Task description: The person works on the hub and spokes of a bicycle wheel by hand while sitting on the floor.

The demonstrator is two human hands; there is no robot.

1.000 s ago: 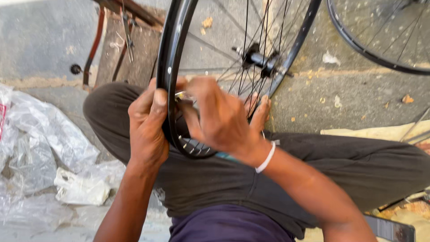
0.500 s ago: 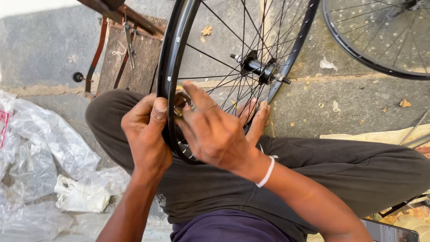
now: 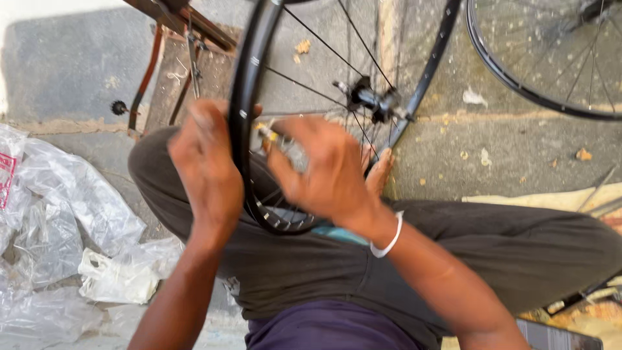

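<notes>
Black bicycle wheel (image 3: pixel 249 97) standing up on its edge, low part resting on the lap, top part running up out of the picture. Rim going up and down between the two hands, so the long way of the near side runs away from the body. Hub (image 3: pixel 372 100) in the middle of the wheel, up and to the right of the hands, with thin spokes (image 3: pixel 311 87) fanning out to the rim. Left hand (image 3: pixel 207 165) on the outer side of the rim, fingers wrapped close on it, holding it steady. Right hand (image 3: pixel 327 172) on the inner side, among the spokes, fingertips pinched narrow on something small and yellowish (image 3: pixel 265 134) right at the rim; too blurred to tell what it is, maybe a spoke end or a small tool. Both hands touching the wheel and about the same way from it, left one on the rim itself, right one just beside the rim's inner face. White band (image 3: pixel 387 241) on the right wrist. Dark trousers (image 3: pixel 518 253) under the wheel, knees spread wide. Bare foot (image 3: pixel 379 175) peeking out behind the spokes. Crumpled clear plastic bags (image 3: pixel 65 214) on the ground to the left. Rusty metal frame (image 3: pixel 188 45) lying up top. Second wheel (image 3: pixel 551 58) off in the top right corner, well apart from the hands. Grey concrete floor (image 3: pixel 518 149) all around.
</notes>
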